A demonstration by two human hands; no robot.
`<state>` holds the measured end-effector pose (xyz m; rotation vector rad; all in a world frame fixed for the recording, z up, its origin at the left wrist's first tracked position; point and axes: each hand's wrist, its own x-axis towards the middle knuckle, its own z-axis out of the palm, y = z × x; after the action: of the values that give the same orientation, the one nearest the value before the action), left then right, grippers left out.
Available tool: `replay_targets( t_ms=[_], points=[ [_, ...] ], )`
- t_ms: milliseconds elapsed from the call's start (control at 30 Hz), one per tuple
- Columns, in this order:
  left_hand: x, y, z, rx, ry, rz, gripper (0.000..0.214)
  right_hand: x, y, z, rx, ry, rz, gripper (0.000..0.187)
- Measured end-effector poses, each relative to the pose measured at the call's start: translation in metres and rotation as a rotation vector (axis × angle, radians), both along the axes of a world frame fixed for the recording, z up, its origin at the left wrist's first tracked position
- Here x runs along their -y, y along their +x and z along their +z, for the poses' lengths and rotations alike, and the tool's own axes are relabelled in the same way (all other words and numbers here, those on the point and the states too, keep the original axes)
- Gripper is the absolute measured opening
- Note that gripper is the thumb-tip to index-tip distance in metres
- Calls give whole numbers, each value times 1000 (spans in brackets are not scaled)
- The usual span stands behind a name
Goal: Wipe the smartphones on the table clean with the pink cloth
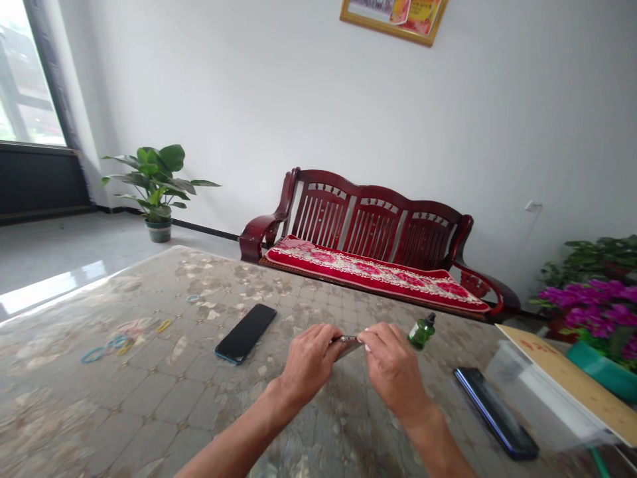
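Note:
My left hand [311,362] and my right hand [393,365] grip a thin, silvery phone [348,343] between them, above the middle of the table. It is seen nearly edge-on, and the fingers cover both of its ends. Both hands are closed, thumbs and fingers pinching its sides. Left of them a black phone [246,333] lies flat, screen up. Beyond my right hand stands a small green bottle [422,332] with a dark cap. A dark blue phone [495,411] lies farther right.
The patterned tablecloth [164,392] bears several coloured bands [118,340] at left. A clear plastic box [542,398] with a tan board [572,382] stands at right, near purple flowers [597,309]. Behind the table is a red wooden bench [371,222]; a potted plant [159,182] stands back left.

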<state>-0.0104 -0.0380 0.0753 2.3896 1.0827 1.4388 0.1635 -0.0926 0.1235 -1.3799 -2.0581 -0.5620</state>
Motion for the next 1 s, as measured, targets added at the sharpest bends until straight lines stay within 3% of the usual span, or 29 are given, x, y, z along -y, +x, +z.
replay_targets(
  t_ms=[200,333,500,633,800,900,1000],
  points=[
    [-1,-3,0,1,-28,13,7,-3,-9,-1,-90,70,36,24],
    [-3,-6,1,-3,-65,5,5,-7,-23,-4,-47,33,59,26],
    [-10,-12,1,20,-154,81,4,-18,-4,-17,-181,12,28,29],
    [-17,-13,-5,120,-215,78,3,-30,4,-34,-472,-100,83,23],
    [-25,-9,-16,318,-328,39,8,-47,-9,-53,-953,-388,133,27],
    [-32,-8,-19,392,-383,-1,11,-52,-13,-53,-995,-473,168,21],
    [-38,-10,-16,364,-398,-34,12,-53,-11,-45,-877,-480,137,13]
  ],
)
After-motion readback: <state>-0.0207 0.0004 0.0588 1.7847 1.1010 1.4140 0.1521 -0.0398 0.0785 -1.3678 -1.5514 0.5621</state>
